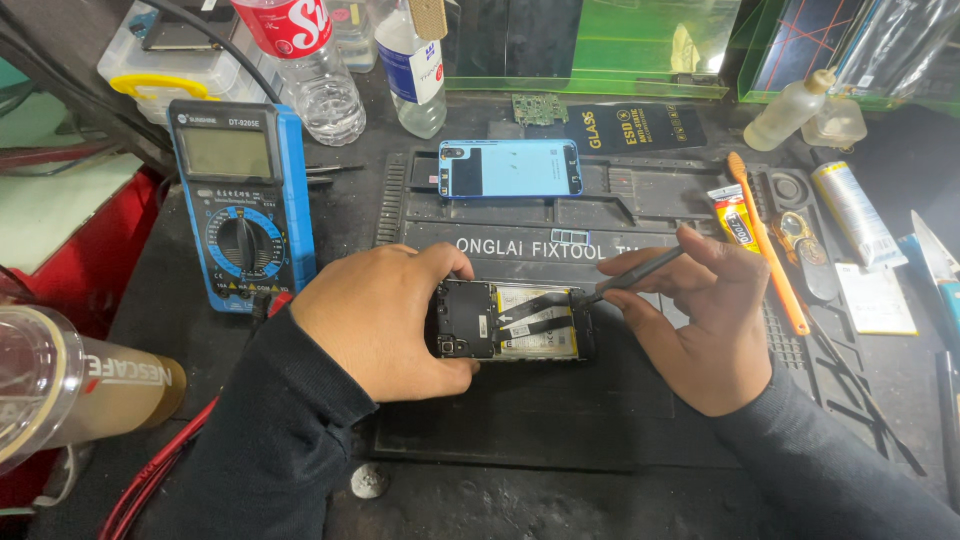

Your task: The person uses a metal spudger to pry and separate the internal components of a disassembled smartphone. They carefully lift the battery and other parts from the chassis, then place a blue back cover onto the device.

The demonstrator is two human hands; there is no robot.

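An opened phone [515, 322] lies back-up on the black repair mat [560, 420], its battery and black ribbon cables exposed. My left hand [385, 318] grips the phone's left end and holds it down. A thin dark tool [630, 277] is pinched in my right hand [700, 325], with its tip touching the phone's right edge near the battery. The blue back cover [510, 167] rests farther away on the mat's upper tray.
A blue multimeter [240, 205] lies at the left with red leads trailing down. Clear bottles [315, 70] stand behind. An orange toothbrush [765, 240], glue tubes [855, 212] and a blade [935, 255] lie at the right. A glass jar [70, 385] sits at near left.
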